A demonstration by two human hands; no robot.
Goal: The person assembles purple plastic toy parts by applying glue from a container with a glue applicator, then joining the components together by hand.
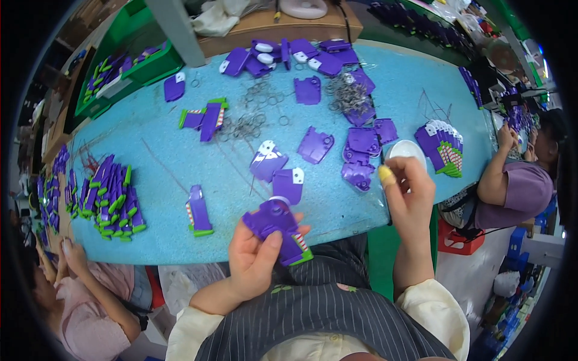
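My left hand (256, 262) is closed round a purple plastic toy part (271, 221) with a green edge and a red-and-white striped strip, held up over the near table edge. The thumb presses on its face. My right hand (412, 194) is raised beside a white round dish (407, 151), fingers curled in toward a yellow-covered thumb tip; anything in that pinch is too small to make out. Just beyond the left hand lie purple pieces with white corners (288, 185). Left of it is a purple-and-green part (198, 210).
Thin metal rings (244, 127) and a dark ring heap (350, 96) lie mid-table among purple shells (315, 144). Purple-green parts (111, 198) are piled left, a fanned stack (442, 149) right. A green crate (150, 69) stands far left. Co-workers sit at both sides.
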